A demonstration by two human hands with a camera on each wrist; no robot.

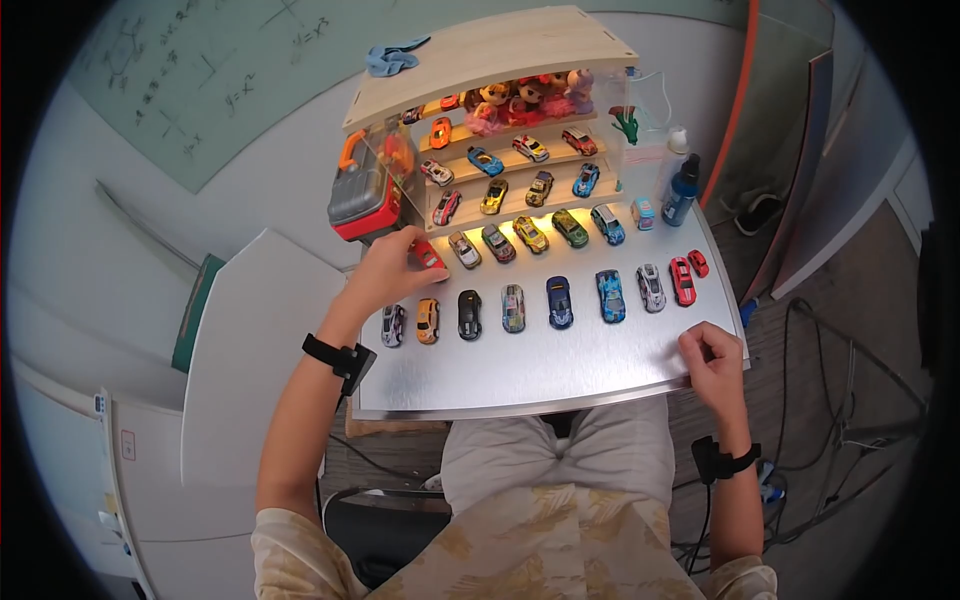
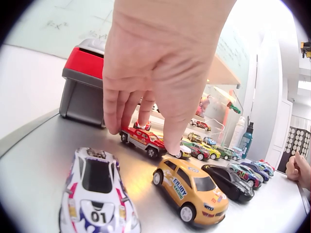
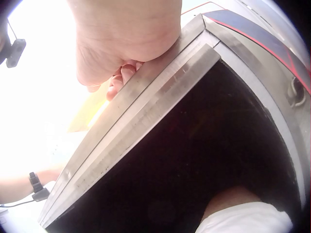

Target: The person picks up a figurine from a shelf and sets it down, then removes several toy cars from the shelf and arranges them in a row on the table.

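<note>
My left hand [image 1: 385,270] is over the left end of the middle row of toy cars. Its thumb and fingers hold a red toy car [image 2: 144,141] by its two ends, low over the metal tabletop [image 1: 540,365]. In front of that hand are a white toy car marked 01 [image 2: 97,189], an orange-yellow toy car [image 2: 192,189] and a black toy car [image 1: 469,314]. By the right front edge of the tabletop my right hand [image 1: 715,365] rests with loosely curled fingers, holding nothing. The nearest car to it is a red one with white stripes [image 1: 683,282].
A lit wooden stepped shelf [image 1: 490,50] with several toy cars and dolls [image 1: 530,100] stands at the back. Left of it is a grey and red toolbox [image 1: 368,195]. At the right back are a blue bottle [image 1: 682,190] and a small blue and pink toy [image 1: 643,211].
</note>
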